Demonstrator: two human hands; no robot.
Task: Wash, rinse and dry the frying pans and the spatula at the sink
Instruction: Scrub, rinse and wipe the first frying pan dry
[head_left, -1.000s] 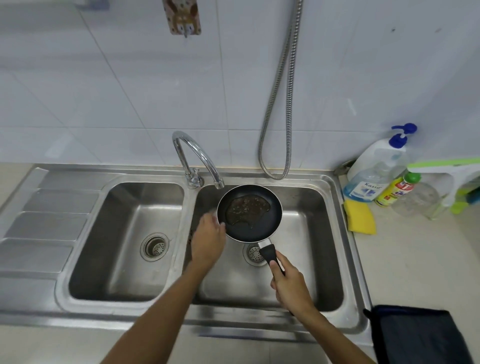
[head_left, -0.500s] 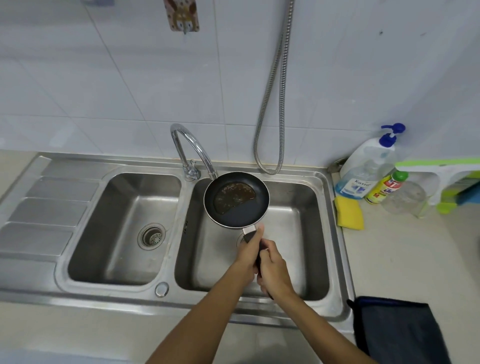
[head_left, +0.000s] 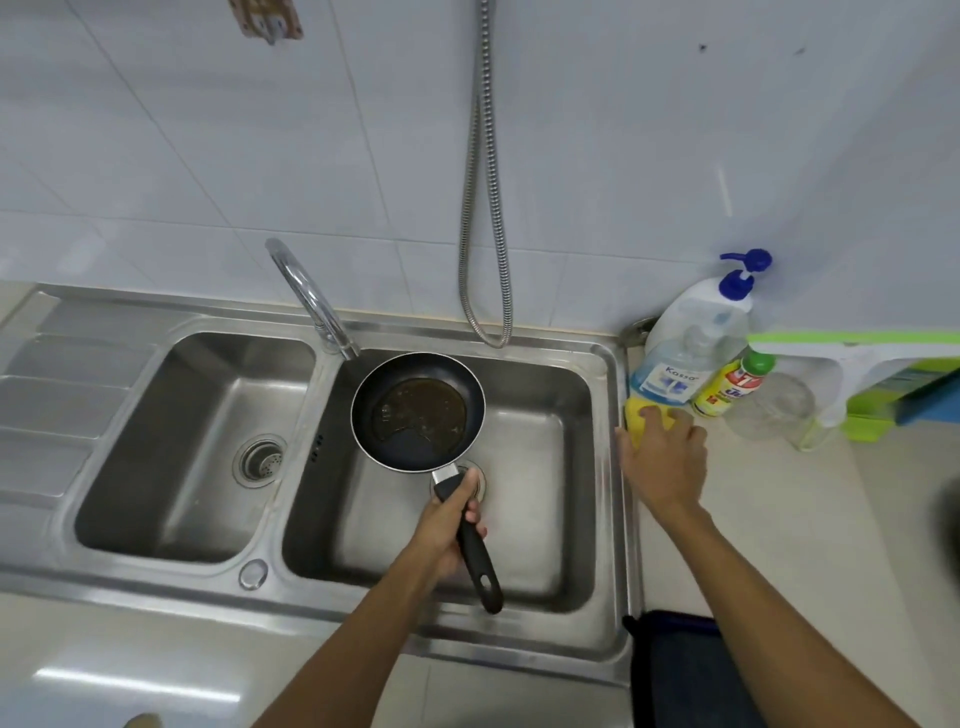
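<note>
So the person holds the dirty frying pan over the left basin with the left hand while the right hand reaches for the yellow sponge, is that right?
Not quite: the head view shows the frying pan over the right basin, not the left one. The rest holds: the left hand grips its handle and the right hand is on the yellow sponge.

Left hand (head_left: 447, 525): fist wrapped round the black handle of the frying pan (head_left: 418, 410), thumb lying along the top toward the pan, fingers curled under, forearm running in from bottom centre. Right hand (head_left: 665, 457): palm down, fingers spread and bent, fingertips pressed on the yellow sponge (head_left: 636, 415) just ahead of them; wrist straight, arm extended from bottom right.
</note>
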